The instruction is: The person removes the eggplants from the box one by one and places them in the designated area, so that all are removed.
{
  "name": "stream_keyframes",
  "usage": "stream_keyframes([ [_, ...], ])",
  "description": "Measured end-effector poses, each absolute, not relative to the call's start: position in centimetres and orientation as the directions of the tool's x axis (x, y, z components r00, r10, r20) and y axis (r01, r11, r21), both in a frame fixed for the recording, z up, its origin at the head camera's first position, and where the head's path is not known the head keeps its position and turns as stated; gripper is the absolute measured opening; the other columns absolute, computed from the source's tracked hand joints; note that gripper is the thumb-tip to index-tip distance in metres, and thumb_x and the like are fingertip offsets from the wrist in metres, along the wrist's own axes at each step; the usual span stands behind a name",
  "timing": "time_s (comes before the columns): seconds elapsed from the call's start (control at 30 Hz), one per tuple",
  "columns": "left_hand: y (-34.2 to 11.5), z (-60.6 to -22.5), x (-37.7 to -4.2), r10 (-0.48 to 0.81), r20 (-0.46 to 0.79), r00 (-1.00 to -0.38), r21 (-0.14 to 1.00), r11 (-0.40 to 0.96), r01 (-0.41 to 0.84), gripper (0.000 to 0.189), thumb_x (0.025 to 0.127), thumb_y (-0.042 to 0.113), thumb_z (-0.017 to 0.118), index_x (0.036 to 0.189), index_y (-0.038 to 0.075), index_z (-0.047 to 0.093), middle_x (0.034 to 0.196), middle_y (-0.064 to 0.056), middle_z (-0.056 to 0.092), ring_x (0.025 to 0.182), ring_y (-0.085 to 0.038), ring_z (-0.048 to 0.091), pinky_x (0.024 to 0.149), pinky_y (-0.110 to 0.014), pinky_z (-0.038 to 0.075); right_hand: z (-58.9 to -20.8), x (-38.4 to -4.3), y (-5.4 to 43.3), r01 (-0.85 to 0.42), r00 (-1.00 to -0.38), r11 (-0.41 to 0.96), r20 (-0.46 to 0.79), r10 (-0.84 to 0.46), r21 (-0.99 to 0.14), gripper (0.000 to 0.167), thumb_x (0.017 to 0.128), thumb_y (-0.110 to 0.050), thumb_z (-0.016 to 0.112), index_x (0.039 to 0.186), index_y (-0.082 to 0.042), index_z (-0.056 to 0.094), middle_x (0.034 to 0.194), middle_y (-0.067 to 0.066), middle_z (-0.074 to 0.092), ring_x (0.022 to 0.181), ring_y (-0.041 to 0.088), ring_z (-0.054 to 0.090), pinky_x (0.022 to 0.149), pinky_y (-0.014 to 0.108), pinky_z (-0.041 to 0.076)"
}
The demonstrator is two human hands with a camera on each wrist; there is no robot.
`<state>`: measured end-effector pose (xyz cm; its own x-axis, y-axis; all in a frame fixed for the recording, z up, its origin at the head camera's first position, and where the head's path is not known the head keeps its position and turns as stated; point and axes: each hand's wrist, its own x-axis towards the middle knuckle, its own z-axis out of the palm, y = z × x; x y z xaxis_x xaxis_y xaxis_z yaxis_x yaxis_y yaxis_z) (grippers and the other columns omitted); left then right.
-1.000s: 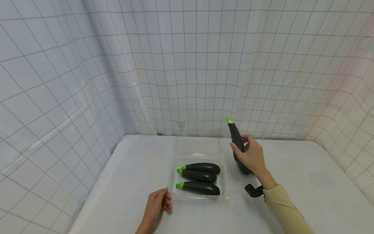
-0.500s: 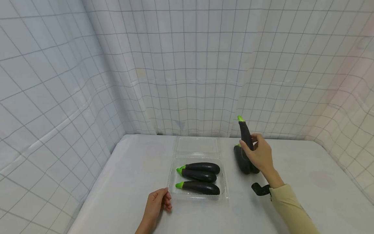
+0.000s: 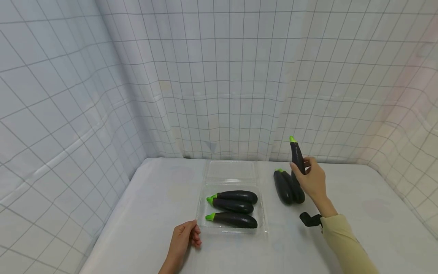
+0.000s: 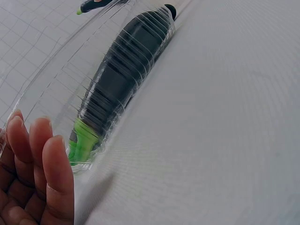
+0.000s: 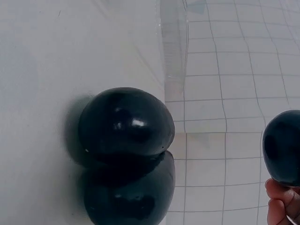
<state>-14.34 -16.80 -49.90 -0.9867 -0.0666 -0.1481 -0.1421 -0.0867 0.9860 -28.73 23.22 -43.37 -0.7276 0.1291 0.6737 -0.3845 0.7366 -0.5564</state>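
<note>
Cloth of white colour with dark grid lines [image 3: 222, 57] hangs behind the wide white table [image 3: 147, 220], which carries a clear plastic hinged container [image 3: 232, 170], its lid open; three long, near-black eggplants [image 3: 236, 220] with green stems lie crosswise inside. At right, two similar near-black eggplants [image 3: 283, 189] lie touching. Near but apart from them, the right hand [image 3: 313, 182] pinches one more near-black eggplant [image 3: 297, 156], its long axis almost upright, green end on top. The left hand [image 3: 184, 234], fingers partly bent, is well away, at the container's near left corner; whether it grips the rim, I cannot tell
</note>
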Motion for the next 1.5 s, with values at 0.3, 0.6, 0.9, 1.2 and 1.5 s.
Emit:
stream_keyframes([
  [0.3,-16.8,-49.8,-14.2,-0.061,-0.149,-0.987,0.987,-0.076,-0.145,0.035,0.098,0.019,0.047,0.072,-0.002,0.058,0.057,-0.005,0.052,0.048,-0.015,0.056,0.048,-0.027,0.051,-44.4,-28.8,24.6,-0.277,-0.792,0.740,0.582,0.186,-0.614,0.044,0.087,-0.033,0.068,0.110,0.002,0.055,0.088,0.020,0.061,0.063,0.028,0.055,0.052,0.035,0.042],
  [0.6,-16.9,-49.8,-14.2,-0.058,-0.151,-0.987,0.986,-0.078,-0.146,0.034,0.098,0.018,0.047,0.073,-0.002,0.058,0.058,-0.005,0.052,0.048,-0.014,0.056,0.048,-0.026,0.051,-45.4,-29.0,25.6,-0.165,-0.869,0.761,0.458,0.188,-0.627,0.053,0.092,-0.042,0.058,0.118,0.003,0.053,0.095,0.026,0.061,0.075,0.037,0.058,0.058,0.041,0.043],
  [0.9,-16.8,-49.8,-14.2,-0.053,-0.150,-0.987,0.986,-0.085,-0.145,0.034,0.098,0.018,0.048,0.072,-0.002,0.057,0.058,-0.005,0.052,0.048,-0.014,0.056,0.048,-0.026,0.051,-46.1,-29.0,26.5,-0.088,-0.916,0.802,0.365,0.167,-0.590,0.060,0.093,-0.047,0.055,0.122,0.005,0.050,0.102,0.030,0.060,0.082,0.041,0.059,0.061,0.049,0.048],
  [1.2,-16.8,-49.9,-14.3,-0.061,-0.143,-0.988,0.986,-0.091,-0.137,0.034,0.098,0.017,0.047,0.072,-0.002,0.057,0.057,-0.005,0.052,0.047,-0.014,0.056,0.047,-0.026,0.051,-46.6,-29.3,27.0,-0.017,-0.944,0.840,0.286,0.165,-0.543,0.067,0.093,-0.053,0.050,0.125,0.006,0.050,0.105,0.032,0.054,0.086,0.043,0.056,0.064,0.052,0.047],
  [1.5,-16.9,-49.9,-14.3,-0.057,-0.149,-0.987,0.985,-0.094,-0.143,0.034,0.098,0.019,0.048,0.073,-0.001,0.057,0.058,-0.005,0.053,0.048,-0.014,0.056,0.048,-0.027,0.051,-46.8,-29.2,27.0,0.018,-0.973,0.863,0.190,0.131,-0.505,0.068,0.095,-0.053,0.046,0.125,0.008,0.048,0.108,0.035,0.051,0.087,0.045,0.055,0.065,0.053,0.047],
])
